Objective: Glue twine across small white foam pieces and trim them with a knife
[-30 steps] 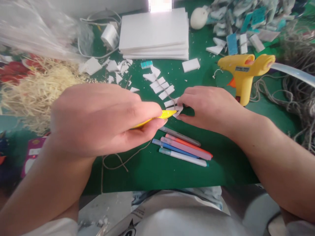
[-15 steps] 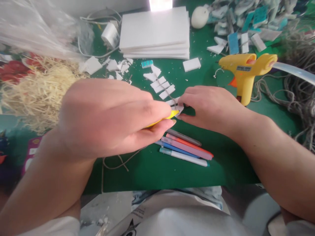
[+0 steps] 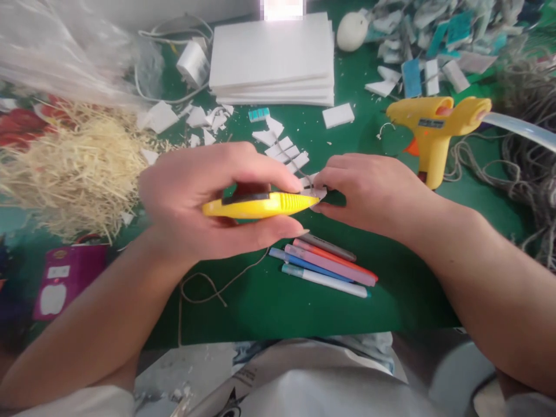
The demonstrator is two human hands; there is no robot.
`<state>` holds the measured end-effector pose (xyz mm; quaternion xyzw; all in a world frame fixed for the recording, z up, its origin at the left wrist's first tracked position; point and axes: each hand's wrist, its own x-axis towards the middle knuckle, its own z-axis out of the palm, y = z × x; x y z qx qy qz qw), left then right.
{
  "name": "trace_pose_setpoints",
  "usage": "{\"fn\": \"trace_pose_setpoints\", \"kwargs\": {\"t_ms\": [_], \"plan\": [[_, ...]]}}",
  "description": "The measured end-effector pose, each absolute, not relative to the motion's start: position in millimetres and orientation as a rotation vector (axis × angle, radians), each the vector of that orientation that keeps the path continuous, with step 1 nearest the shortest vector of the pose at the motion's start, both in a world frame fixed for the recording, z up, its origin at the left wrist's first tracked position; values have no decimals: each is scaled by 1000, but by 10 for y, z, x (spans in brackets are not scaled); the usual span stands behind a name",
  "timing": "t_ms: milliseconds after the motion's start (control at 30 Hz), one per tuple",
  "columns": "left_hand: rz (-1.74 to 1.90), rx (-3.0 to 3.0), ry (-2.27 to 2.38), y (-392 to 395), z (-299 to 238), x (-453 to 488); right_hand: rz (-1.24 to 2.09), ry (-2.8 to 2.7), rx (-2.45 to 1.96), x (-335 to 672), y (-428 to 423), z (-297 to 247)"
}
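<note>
The left hand [image 3: 195,179] pinches a yellow tool [image 3: 260,205] with a ridged, tapered nose, perhaps a craft knife, between thumb and fingertips. Its point is aimed to the right and meets, or nearly meets, a small white foam piece [image 3: 320,191]; actual contact cannot be made out. That piece lies just ahead of the tool, pinched between the right hand's [image 3: 369,185] thumb and forefinger, low over the green surface [image 3: 304,318]. A grey cord [image 3: 296,166] runs up from it across several white foam strips [image 3: 280,147].

The step in hand looks like close work with the tool's nose on the held piece, beside the cord. From here the move seems to call for a steady right pinch and small, controlled pressure from the left, with the nose kept clear of the right fingertips. Nearer the body, 5 markers [image 3: 328,265] lie side by side; the yellow glue gun [image 3: 428,124] is well apart, beyond the right hand.
</note>
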<state>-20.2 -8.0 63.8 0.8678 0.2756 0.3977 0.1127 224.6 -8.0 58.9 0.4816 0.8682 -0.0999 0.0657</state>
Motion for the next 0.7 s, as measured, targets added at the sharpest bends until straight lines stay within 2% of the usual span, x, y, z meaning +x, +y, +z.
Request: {"fn": "trace_pose_setpoints", "kwargs": {"t_ms": [100, 233, 700], "plan": [[1103, 2494, 682, -61, 519, -162, -310, 2572, 1457, 2224, -75, 610], [864, 2552, 770, -47, 400, -119, -310, 2560, 1447, 2222, -68, 617], [860, 2653, 722, -40, 295, -120, -262, 2542, 1502, 2165, -157, 616]]}}
